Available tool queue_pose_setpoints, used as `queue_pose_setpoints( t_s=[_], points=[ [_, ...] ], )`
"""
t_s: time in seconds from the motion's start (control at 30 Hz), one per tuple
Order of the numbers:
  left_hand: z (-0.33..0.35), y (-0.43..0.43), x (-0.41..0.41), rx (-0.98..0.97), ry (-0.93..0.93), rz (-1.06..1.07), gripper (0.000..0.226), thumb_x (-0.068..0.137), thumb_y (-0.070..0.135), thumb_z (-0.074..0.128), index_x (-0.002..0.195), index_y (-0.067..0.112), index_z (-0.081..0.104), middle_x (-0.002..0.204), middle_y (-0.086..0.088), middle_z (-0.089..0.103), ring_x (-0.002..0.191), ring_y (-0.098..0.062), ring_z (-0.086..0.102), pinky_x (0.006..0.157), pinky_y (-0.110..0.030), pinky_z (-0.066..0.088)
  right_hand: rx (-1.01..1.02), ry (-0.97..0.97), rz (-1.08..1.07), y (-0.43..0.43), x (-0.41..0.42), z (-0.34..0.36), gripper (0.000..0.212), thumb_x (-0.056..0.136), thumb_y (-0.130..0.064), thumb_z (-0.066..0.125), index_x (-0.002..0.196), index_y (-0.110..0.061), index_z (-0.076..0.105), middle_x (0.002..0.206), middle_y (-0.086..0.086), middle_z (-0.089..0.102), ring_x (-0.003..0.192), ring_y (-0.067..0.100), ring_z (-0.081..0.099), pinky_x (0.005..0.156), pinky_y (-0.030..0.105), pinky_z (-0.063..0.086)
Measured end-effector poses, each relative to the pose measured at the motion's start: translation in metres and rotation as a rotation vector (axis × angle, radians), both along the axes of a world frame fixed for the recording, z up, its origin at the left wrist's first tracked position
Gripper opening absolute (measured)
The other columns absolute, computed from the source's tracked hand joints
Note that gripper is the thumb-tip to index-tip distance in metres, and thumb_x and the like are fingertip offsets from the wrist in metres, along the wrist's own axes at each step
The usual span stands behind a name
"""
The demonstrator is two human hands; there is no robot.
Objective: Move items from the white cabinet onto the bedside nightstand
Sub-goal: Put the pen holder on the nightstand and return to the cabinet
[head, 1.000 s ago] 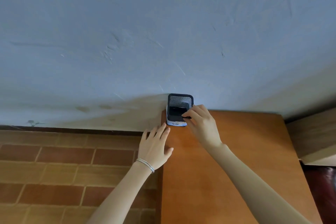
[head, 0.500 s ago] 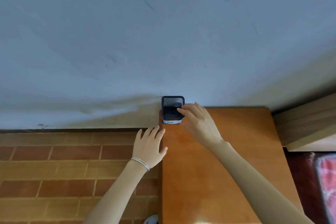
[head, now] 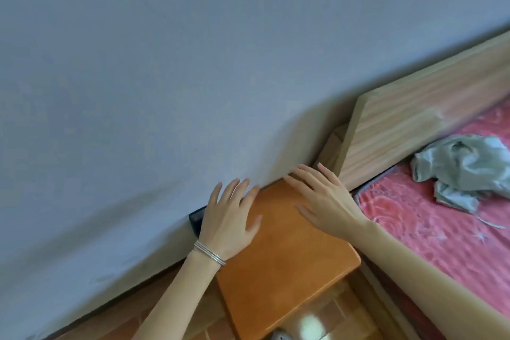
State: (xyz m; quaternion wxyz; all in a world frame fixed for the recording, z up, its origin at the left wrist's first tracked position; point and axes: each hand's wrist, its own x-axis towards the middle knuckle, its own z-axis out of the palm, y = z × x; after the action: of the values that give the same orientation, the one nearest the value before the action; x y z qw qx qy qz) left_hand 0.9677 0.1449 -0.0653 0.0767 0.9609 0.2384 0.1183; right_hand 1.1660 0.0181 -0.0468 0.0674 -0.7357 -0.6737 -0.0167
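- A pale blue-grey painted wall fills most of the view, which is tilted.
- A bed with a red patterned mattress cover lies at the right, and a light striped wooden headboard runs along the wall above it.
- A glossy orange-brown wooden nightstand stands between the wall and the bed, its top mostly bare.
- A crumpled grey-green cloth rests on the mattress, well apart from the nightstand.
- The right hand is over the far part of the nightstand top, fingers spread apart and holding nothing.
- The left hand, with thin silver bangles on the wrist, is spread flat over the nightstand's corner by the wall; it grips nothing.
- A small black mesh container sits at that corner against the wall; only a dark sliver shows past the left hand, so I cannot tell whether the hand touches it.
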Motion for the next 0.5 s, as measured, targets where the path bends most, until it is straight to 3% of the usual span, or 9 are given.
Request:
queue_pose_setpoints(
  t_s=[0.23,0.5],
  points=[
    [0.076,-0.066,0.081,0.028,-0.063,-0.403,0.057,0.086,0.049,0.039,0.131,0.019,0.055,0.133,-0.006,0.055,0.124,-0.026,0.049,0.104,-0.048,0.036,0.049,-0.046,-0.361,-0.135,0.004,0.081,0.051,0.091,-0.043,0.038,0.134,-0.018,0.047,0.137,0.007,0.049,0.13,0.023,0.041,0.107,0.049,0.032],
    [0.115,-0.189,0.11,0.077,-0.078,-0.948,0.062,0.083,0.051,0.039,0.133,0.017,0.053,0.131,-0.007,0.056,0.124,-0.026,0.049,0.102,-0.049,0.039,0.074,-0.058,-0.959,-0.304,-0.091,0.103,0.053,0.092,-0.044,0.039,0.137,-0.018,0.044,0.141,0.006,0.046,0.132,0.021,0.038,0.108,0.045,0.032]
  ],
)
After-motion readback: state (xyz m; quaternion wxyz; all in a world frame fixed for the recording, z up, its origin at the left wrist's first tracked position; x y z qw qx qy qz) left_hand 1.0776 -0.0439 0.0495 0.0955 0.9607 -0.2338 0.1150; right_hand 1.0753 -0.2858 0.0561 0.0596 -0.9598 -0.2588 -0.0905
